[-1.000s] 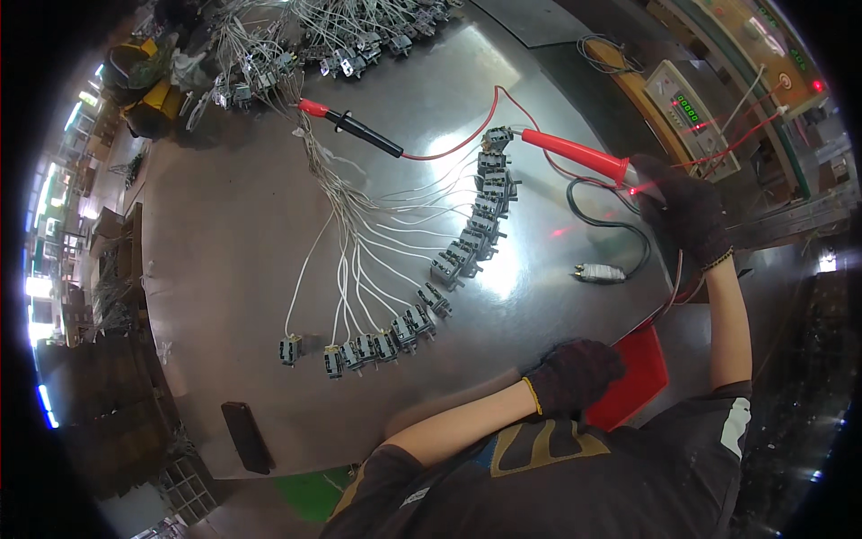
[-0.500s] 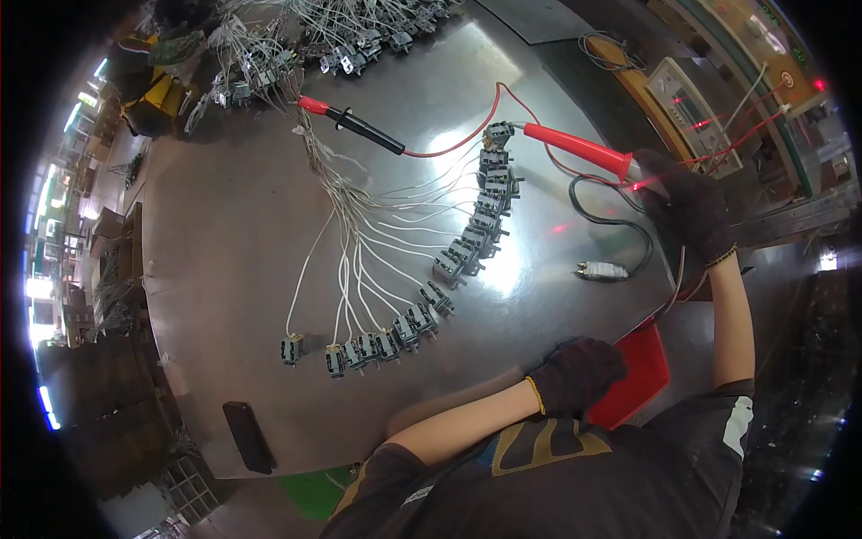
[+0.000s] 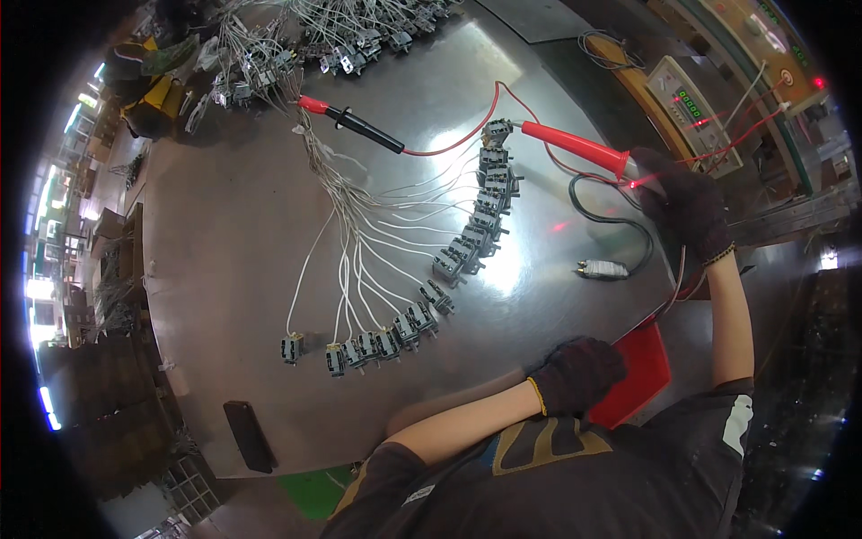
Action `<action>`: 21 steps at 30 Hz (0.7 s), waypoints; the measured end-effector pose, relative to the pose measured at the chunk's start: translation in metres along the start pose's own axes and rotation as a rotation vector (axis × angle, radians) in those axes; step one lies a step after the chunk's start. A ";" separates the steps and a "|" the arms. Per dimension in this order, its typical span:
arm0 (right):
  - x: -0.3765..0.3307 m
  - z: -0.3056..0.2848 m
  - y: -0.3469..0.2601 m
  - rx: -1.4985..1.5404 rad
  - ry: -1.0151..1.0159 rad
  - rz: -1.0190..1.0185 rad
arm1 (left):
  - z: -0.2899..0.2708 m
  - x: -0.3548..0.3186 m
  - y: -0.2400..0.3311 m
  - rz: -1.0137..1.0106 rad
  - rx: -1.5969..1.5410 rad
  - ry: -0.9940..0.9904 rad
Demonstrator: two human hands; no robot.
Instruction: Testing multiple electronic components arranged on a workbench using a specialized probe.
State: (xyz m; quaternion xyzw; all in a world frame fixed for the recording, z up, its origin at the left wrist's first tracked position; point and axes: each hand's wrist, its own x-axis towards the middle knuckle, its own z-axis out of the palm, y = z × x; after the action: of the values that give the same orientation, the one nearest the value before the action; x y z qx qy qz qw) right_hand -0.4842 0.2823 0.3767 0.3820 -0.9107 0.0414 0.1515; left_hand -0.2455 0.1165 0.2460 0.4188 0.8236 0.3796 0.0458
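My gloved right hand (image 3: 682,199) is closed round the handle of a red test probe (image 3: 575,147). The probe's metal tip touches the topmost of the small grey metal switch-like parts (image 3: 496,133), or lies right against it; which, I cannot tell. Several more such parts (image 3: 485,216) curve down the table in a row, each on a white wire of one bundle (image 3: 337,193). Across the bundle's upper end lies a black clip lead with a red tip (image 3: 368,131). My gloved left hand (image 3: 579,373) rests curled at the table's near edge, beside a red bin (image 3: 639,373), with nothing seen in it.
A heap of wired parts (image 3: 350,36) covers the far edge of the metal table (image 3: 224,225). A black phone-like slab (image 3: 247,436) lies near left. A cable with a pale plug (image 3: 602,269) lies at right, below a tester with a green display (image 3: 690,106).
The probe and my right hand have shifted very slightly left and up. Green digits now show clearly on the tester's display. My left hand has stayed where it was.
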 end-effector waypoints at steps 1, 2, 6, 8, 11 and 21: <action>0.000 -0.001 -0.002 0.002 0.001 0.015 | -0.001 0.000 -0.001 0.041 0.000 0.041; 0.000 -0.002 -0.003 0.004 0.003 0.030 | -0.002 0.000 0.000 0.042 0.000 0.041; 0.001 -0.009 -0.009 0.024 0.021 0.032 | 0.000 -0.002 -0.002 0.038 0.016 0.033; 0.000 -0.018 -0.015 0.098 -0.032 0.229 | 0.004 -0.003 -0.001 0.054 -0.005 0.070; -0.008 -0.023 -0.006 0.104 0.033 0.084 | 0.002 -0.003 0.001 -0.012 0.004 0.074; -0.016 -0.041 -0.020 0.133 -0.228 0.084 | -0.006 0.001 0.002 0.048 0.051 0.020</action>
State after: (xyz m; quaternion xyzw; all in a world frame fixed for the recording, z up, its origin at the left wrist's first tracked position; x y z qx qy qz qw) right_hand -0.4498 0.2868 0.4098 0.3547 -0.9325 0.0644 0.0196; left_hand -0.2467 0.1146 0.2518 0.4356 0.8233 0.3636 0.0180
